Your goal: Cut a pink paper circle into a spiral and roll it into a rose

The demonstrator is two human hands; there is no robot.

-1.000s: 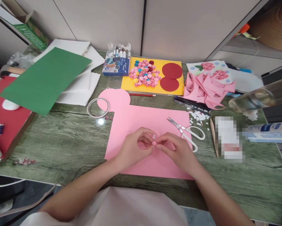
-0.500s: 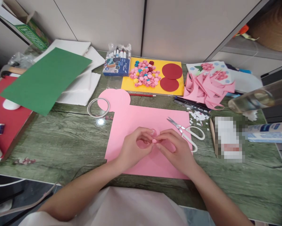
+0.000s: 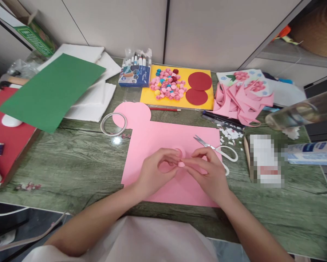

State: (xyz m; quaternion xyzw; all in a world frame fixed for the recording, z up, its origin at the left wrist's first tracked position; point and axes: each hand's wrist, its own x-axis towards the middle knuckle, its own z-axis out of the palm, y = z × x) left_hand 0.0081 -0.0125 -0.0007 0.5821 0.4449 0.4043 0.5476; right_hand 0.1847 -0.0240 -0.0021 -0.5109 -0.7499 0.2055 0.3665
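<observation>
Over a pink paper sheet [image 3: 163,136], my left hand [image 3: 152,169] pinches a small curled strip of pink paper [image 3: 181,164] between thumb and fingers. The thumb and forefinger of my right hand [image 3: 212,176] close on the same strip from the other side. Part of the strip loops up behind the fingertips, and the rest is hidden by them. White-handled scissors [image 3: 227,153] lie with blades parted at the sheet's right edge, partly behind my right hand.
Rolled paper flowers [image 3: 167,85] and two dark red circles [image 3: 199,81] rest on yellow paper [image 3: 177,105]. Around them are a marker box [image 3: 134,75], pink scraps [image 3: 231,102], pink paper circles [image 3: 136,112], a tape roll [image 3: 102,125] and green paper [image 3: 54,91]. A bottle [image 3: 291,111] stands right.
My right hand's fingers have shifted slightly and spread a little from the curl, with thumb and forefinger still on it. More of the pink strip shows. My left hand stays nearly still.
</observation>
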